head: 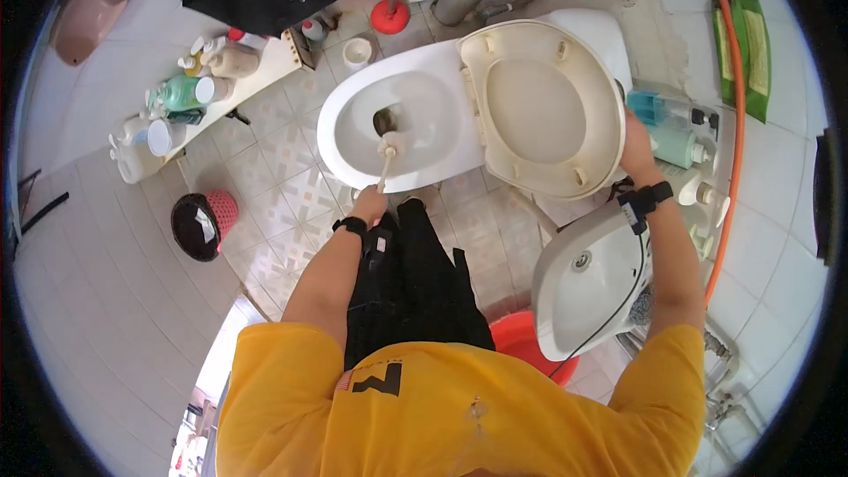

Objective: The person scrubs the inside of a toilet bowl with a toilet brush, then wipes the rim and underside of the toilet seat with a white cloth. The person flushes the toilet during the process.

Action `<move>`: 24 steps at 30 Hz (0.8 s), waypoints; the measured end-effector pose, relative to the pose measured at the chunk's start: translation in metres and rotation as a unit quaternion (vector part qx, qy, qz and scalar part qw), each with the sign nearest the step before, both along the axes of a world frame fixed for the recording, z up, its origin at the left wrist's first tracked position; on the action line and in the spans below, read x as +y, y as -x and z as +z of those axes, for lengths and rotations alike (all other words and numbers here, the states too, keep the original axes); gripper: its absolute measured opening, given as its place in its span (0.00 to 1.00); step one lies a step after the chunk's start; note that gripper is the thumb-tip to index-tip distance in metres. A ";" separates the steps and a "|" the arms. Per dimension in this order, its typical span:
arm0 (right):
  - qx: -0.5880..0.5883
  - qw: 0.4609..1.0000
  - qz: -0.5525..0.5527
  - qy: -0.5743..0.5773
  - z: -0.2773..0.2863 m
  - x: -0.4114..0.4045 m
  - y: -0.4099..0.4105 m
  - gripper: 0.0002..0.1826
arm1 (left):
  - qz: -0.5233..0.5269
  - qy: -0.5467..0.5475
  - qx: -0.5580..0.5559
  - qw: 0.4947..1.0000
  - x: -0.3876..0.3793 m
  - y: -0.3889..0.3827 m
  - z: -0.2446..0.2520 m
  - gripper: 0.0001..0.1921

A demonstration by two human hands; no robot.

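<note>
My left hand point(369, 204) is closed around the handle of a toilet brush point(388, 149). The brush's head is inside the white toilet bowl point(434, 109), just beside the dark drain opening. The toilet seat and lid point(474, 96) are raised against the tank point(596, 33). At the right edge of the raised seat and lid is my right hand point(637, 146); its fingers are mostly hidden, so its grip cannot be told. A black band with a cable is on my right wrist.
A washbasin point(596, 278) juts out at the right, over a red basin point(510, 334). Bottles point(676, 146) line a ledge behind. A pink wastebasket point(224, 209), a shelf of bottles point(258, 79), a white cup point(358, 52) and a red plunger point(389, 17) stand around the toilet.
</note>
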State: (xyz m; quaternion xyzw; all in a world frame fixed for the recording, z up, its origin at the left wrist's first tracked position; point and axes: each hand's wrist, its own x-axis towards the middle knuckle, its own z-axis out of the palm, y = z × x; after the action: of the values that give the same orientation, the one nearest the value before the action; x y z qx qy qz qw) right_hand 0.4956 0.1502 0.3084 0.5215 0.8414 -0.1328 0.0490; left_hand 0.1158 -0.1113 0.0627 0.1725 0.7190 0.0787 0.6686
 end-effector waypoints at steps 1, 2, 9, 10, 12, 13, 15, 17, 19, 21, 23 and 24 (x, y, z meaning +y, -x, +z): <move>-0.017 0.999 -0.024 0.040 0.005 0.002 0.001 0.19 | 0.013 0.008 -0.015 1.000 0.007 -0.003 0.004 0.15; 0.022 0.999 -0.001 0.029 -0.001 0.005 -0.009 0.16 | 0.031 0.026 -0.043 0.998 0.006 -0.005 -0.010 0.15; 0.028 0.997 0.033 0.071 -0.007 0.007 -0.005 0.16 | -0.092 -0.097 -0.047 0.990 -0.031 -0.016 -0.117 0.10; 0.036 0.996 0.034 0.074 -0.006 0.008 0.000 0.17 | -0.141 -0.136 -0.042 0.980 -0.033 -0.016 -0.129 0.10; 0.077 0.993 -0.011 0.090 -0.014 0.007 -0.007 0.16 | -0.148 -0.138 -0.052 0.978 -0.024 -0.026 -0.138 0.09; 0.099 0.989 -0.035 0.100 -0.018 0.006 -0.012 0.16 | -0.117 -0.115 -0.064 0.984 -0.015 -0.029 -0.133 0.08; 0.112 0.984 -0.078 0.118 -0.018 -0.005 -0.030 0.15 | 0.075 0.035 -0.130 0.988 0.035 -0.037 -0.062 0.05; 0.248 0.926 -0.205 0.198 -0.024 -0.005 -0.037 0.14 | 0.165 0.056 -0.160 0.972 0.048 -0.037 -0.047 0.07; 0.407 0.784 -0.378 0.275 -0.036 -0.009 -0.054 0.13 | 0.203 0.073 -0.169 0.962 0.061 -0.041 -0.054 0.08; 0.416 0.768 -0.408 0.268 -0.037 -0.014 -0.057 0.13 | 0.190 0.095 -0.157 0.964 0.069 -0.048 -0.072 0.07; 0.417 0.762 -0.416 0.268 -0.038 -0.013 -0.055 0.13 | 0.249 -0.058 -0.221 0.941 0.044 -0.057 -0.128 0.04; 0.417 0.759 -0.420 0.270 -0.037 -0.011 -0.053 0.13 | 0.156 -0.146 -0.193 0.958 0.033 -0.058 -0.158 0.03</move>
State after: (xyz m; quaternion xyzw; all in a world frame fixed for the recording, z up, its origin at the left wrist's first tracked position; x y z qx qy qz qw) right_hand 0.5490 0.1393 0.2715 0.6808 0.4044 -0.5663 -0.2287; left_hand 0.1740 -0.0782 -0.0948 0.1353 0.5753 0.3183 0.7413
